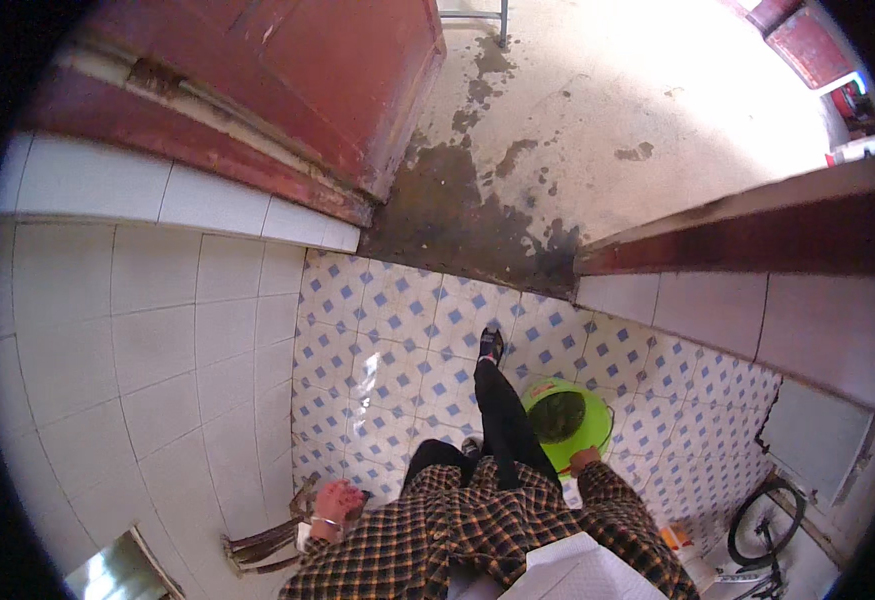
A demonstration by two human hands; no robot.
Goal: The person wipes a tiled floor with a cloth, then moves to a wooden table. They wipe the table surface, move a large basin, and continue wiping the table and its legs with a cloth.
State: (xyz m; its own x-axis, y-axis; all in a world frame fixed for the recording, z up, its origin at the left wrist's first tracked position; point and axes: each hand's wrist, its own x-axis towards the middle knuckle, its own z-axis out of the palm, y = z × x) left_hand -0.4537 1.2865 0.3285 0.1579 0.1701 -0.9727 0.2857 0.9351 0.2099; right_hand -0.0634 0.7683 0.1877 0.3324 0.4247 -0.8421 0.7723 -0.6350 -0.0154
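At the lower right of centre, my right hand is closed on the handle of a lime-green plastic bucket. The bucket hangs or stands tilted beside my leg, with dark contents, which I cannot make out, showing through its mouth. My left hand, with a bracelet at the wrist, is low at the left, near a brown wooden piece of furniture. Whether that hand holds anything is unclear.
An open red door stands at the upper left of a doorway. Dark wet patches mark the concrete beyond the patterned tile floor. Tiled walls flank me, and a bicycle wheel shows at the lower right.
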